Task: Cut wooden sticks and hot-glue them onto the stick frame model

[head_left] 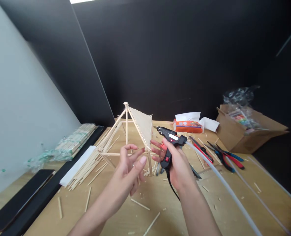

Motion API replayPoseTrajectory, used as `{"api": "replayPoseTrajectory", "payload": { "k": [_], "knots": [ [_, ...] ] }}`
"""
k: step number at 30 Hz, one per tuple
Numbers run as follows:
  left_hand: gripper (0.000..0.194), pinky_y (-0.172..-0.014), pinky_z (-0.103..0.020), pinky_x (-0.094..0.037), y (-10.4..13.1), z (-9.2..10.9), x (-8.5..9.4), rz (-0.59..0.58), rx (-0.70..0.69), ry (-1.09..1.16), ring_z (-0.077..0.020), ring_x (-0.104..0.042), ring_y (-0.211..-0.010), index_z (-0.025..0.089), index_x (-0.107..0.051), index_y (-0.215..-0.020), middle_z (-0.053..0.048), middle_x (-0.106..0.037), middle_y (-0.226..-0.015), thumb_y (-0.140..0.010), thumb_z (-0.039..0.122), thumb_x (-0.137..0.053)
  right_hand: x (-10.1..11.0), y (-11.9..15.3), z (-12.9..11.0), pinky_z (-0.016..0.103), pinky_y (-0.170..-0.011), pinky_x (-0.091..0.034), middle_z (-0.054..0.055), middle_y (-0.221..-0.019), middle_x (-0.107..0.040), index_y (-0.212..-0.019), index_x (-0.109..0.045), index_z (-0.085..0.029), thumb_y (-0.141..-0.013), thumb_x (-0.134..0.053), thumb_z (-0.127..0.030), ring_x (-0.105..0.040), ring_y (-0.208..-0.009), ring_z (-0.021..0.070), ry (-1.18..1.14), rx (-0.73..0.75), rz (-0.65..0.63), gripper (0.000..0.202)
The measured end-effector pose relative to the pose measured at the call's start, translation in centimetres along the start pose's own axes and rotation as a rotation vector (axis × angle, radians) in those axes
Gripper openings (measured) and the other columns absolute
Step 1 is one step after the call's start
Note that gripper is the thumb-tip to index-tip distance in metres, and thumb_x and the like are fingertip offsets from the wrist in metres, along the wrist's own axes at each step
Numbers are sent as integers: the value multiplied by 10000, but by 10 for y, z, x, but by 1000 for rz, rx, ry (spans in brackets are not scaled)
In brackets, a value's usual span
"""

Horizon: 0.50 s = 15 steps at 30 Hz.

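My right hand (178, 165) grips a black and red hot glue gun (170, 137), its nozzle pointing left toward the stick-built pyramid frame (129, 131) standing on the wooden table (234, 203). A long white glue stick (224, 183) trails from the gun's back to the lower right. One side of the frame is covered with a panel of sticks (143, 126). My left hand (132, 165) hovers in front of the frame's base with fingers spread and holds nothing.
Loose bamboo sticks (86, 170) lie left of the frame on a white sheet (76, 167). Packed stick bundles (73, 142) sit far left. Pliers and cutters (224, 157) lie to the right, a tissue pack (188, 124) behind, and a cardboard box (246, 132) at the right.
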<state>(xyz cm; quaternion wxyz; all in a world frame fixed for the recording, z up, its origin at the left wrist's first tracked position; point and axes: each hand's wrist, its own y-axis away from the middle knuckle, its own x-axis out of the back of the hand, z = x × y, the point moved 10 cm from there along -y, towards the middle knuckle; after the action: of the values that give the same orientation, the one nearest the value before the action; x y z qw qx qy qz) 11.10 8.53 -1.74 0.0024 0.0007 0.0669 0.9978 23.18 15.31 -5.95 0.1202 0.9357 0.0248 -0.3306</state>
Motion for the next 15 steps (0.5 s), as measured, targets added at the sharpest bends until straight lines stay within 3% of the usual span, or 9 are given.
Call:
{"api": "replayPoseTrajectory", "payload": {
  "k": [3,6,11,15],
  "knots": [
    [356,-352,-157,-406,-1,2,-4,-95,13,222,-157,-618,-781,280,-272,-1135,-138,-445,-1301,-897,392,-512,-1,2,4,256,-552,-580,125,-968,-736,-1041,-585,-159,-763,-702,-288,-715,-761,203,7,-23,12,329],
    [329,-419,-219,-501,-1,6,-5,-151,35,425,-282,-587,-1061,279,-281,-1172,-137,-461,-1282,-916,316,-485,0,3,7,231,-527,-571,122,-912,-747,-958,-617,-145,-728,-726,-254,-711,-699,184,20,-67,35,277],
    [326,-569,-310,-569,0,8,-7,-187,85,686,-332,-525,-1177,255,-319,-1194,-131,-503,-1232,-912,193,-469,1,1,10,210,-529,-572,110,-879,-753,-867,-655,-129,-683,-740,-200,-699,-652,156,10,-98,44,215],
    [355,-647,-349,-573,0,6,-5,-184,101,765,-342,-488,-1222,237,-329,-1207,-140,-513,-1231,-895,142,-468,3,2,11,227,-550,-581,116,-913,-749,-884,-660,-126,-691,-731,-203,-702,-678,164,18,-114,39,219]
  ]
}}
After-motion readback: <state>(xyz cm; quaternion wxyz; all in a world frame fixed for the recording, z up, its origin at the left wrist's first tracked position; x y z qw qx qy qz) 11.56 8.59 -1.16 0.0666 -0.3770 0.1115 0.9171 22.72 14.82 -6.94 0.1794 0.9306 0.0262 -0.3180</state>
